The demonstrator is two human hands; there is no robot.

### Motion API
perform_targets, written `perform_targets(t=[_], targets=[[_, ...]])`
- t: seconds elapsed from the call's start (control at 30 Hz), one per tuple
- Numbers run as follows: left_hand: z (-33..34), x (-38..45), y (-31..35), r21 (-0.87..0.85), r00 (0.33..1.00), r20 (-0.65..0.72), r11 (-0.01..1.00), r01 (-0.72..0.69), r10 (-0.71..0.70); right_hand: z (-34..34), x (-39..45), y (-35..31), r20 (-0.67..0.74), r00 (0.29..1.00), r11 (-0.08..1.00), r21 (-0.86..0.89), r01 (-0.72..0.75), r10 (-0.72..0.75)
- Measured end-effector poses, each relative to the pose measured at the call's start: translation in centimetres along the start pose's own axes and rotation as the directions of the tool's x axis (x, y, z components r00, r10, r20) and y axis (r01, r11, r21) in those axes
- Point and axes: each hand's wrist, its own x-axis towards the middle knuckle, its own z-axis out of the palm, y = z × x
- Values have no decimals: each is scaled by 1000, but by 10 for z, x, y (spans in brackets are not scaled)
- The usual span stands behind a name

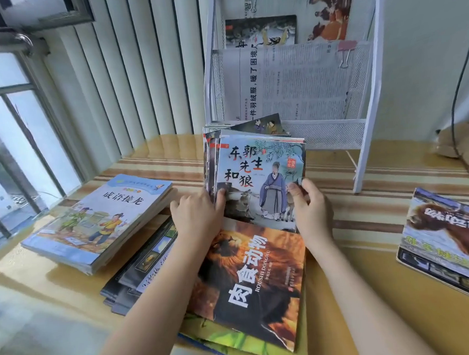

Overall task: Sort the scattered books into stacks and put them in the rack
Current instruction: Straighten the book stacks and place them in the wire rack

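Holding upright picture-book bundle [258, 181], left hand [196, 215] and right hand [310, 208] clamped on its side edges; rack [367, 130] directly behind, toward desk [372, 292] far edge.

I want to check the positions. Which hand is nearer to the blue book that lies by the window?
Left. The left hand grips the upright bundle of books just right of the blue book; the right hand grips the bundle's far side.

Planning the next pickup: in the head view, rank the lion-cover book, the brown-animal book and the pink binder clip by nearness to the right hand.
1. Lion-cover book: just left of and below the right hand, at the table's front.
2. Brown-animal book: far right on the table.
3. Pink binder clip: high on the white rack, at the back.
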Motion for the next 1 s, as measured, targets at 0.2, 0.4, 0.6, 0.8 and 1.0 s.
perform_targets(t=[0.2,0.4,0.6,0.8,1.0], targets=[[-5,-3,-3,-154,990,110,985,-74,92,-4,1,-1,164,984,997,56,56,-65],[-7,-4,-4,-170,998,38,984,-46,54,-11,-5,-3,103,995,1000,-6,9,-9],[-6,-5,-2,-180,1000,-12,983,-21,19,-71,-12,13,-167,986,914,-396,-91,26],[-12,-14,25,-285,979,-151,943,-173,134,-169,-15,58,-362,834,568,-613,-549,416],[-33,-43,104,-343,776,-350,699,-628,525,-197,-23,79,-373,717,409,-628,-662,589]])
